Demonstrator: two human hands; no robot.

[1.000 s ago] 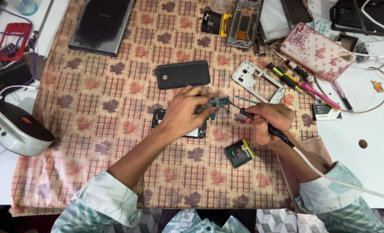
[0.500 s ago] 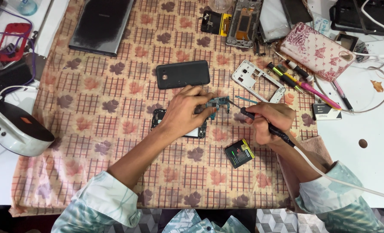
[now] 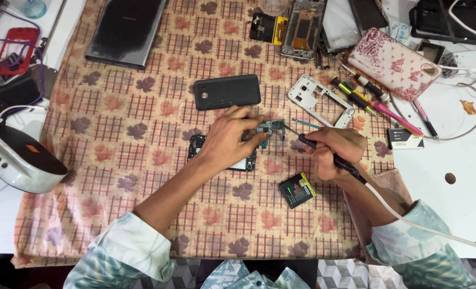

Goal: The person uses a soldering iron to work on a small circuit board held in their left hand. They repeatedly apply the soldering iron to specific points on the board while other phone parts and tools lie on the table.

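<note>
At the middle of the patterned counter (image 3: 141, 176), the person's left hand (image 3: 230, 136) pinches a small phone circuit board (image 3: 270, 128), light, stiff and fragile, best gripped by its edges. The right hand (image 3: 337, 150) is closed around a corded soldering iron (image 3: 323, 152), tip touching the board.

A white table (image 3: 462, 208) under a patterned cloth (image 3: 115, 176), strewn with phone parts.

On the cloth lie a dark tablet (image 3: 127, 31), a black phone cover (image 3: 227, 91), a white phone frame (image 3: 320, 100), a small black battery (image 3: 297, 189), screwdrivers (image 3: 358, 94) and a pink floral pouch (image 3: 393, 63). A white lamp base (image 3: 16, 158) sits at the cloth's left edge; a red phone frame (image 3: 16, 51) rests on the bare table.
</note>
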